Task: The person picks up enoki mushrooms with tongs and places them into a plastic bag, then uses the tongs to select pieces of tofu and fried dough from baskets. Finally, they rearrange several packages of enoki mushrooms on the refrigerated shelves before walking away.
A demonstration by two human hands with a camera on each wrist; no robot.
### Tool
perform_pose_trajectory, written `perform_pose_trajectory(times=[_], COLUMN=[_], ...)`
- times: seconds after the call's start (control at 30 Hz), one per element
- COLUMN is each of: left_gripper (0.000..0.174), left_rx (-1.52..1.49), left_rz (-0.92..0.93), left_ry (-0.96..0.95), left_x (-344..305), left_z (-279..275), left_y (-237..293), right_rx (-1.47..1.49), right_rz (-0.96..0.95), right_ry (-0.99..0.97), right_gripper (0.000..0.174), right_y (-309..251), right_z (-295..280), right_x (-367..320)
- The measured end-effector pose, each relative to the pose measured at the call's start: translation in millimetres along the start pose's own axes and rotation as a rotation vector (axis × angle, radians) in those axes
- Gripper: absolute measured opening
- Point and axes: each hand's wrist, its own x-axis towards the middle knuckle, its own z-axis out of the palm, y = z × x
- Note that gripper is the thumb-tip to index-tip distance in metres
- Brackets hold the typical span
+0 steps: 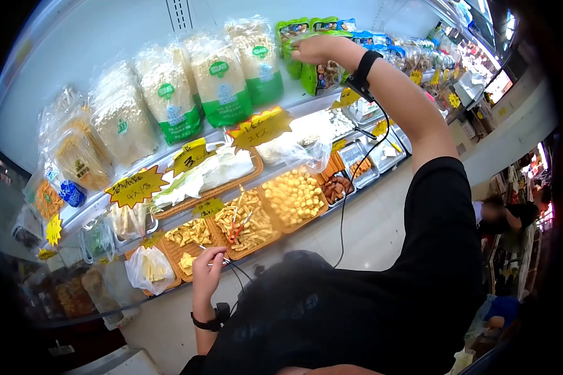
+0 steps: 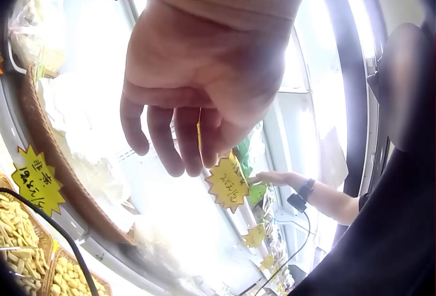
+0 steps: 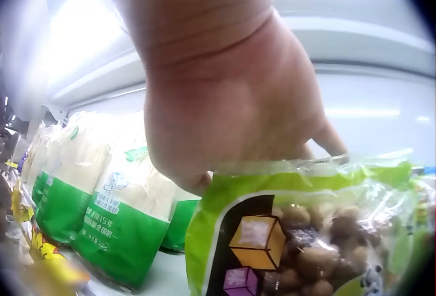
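My right hand (image 1: 322, 49) reaches over green bags of mushrooms (image 1: 324, 78) at the back of the upper shelf. In the right wrist view, the hand (image 3: 235, 112) is behind the top edge of one clear-fronted green bag (image 3: 310, 241) with round brown mushrooms inside. Its fingertips are hidden there, so I cannot tell whether they grip the bag. My left hand (image 1: 207, 272) hangs in front of the lower trays, near a pair of tongs (image 1: 234, 228). The left wrist view shows that hand (image 2: 197, 85) with loosely bent fingers and nothing held.
Tall packs of enoki mushrooms (image 1: 222, 81) line the upper shelf, left of the green bags. Yellow price signs (image 1: 259, 127) stick out along its edge. Below are baskets of fried tofu cubes (image 1: 292, 197) and yellow strips (image 1: 247, 219). A black cable (image 1: 342, 219) hangs from my right wrist.
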Motion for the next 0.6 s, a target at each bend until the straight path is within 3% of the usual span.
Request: perform_pose_trajectory(times=[0.1, 0.23, 0.4, 0.43, 0.53, 0.57, 0.6], left_gripper=[0.017, 0.016, 0.016, 0.016, 0.017, 0.018, 0.019], left_rx=[-0.052, -0.045, -0.015, -0.010, 0.007, -0.006, -0.041], left_rz=[-0.043, -0.033, -0.037, -0.043, -0.031, -0.036, -0.053], left_ry=[0.014, 0.032, 0.002, -0.019, -0.087, -0.115, -0.145], left_x=[-8.7, -16.8, -15.1, -13.6, -8.2, -6.6, -4.6], left_z=[-13.3, -23.2, -25.2, -24.9, -18.8, -14.9, -9.7], left_y=[-19.8, -39.8, -36.9, -38.0, -47.1, -42.3, -42.7], right_rx=[0.007, 0.012, 0.236, 0.229, 0.582, 0.649, 0.809], right_rz=[0.042, -0.132, -0.233, -0.277, -0.295, -0.164, -0.104], right_ry=[0.100, 0.239, 0.628, 0.800, 0.845, 0.721, 0.738], right_gripper=[0.062, 0.062, 0.041, 0.030, 0.022, 0.019, 0.019], right_y=[12.9, 15.6, -17.6, -20.9, -39.7, -49.4, -53.7], right_z=[16.7, 18.6, 10.0, 16.3, 51.3, 63.8, 92.0], right_x=[6.1, 11.8, -85.1, -108.2, -199.2, -235.9, -260.1])
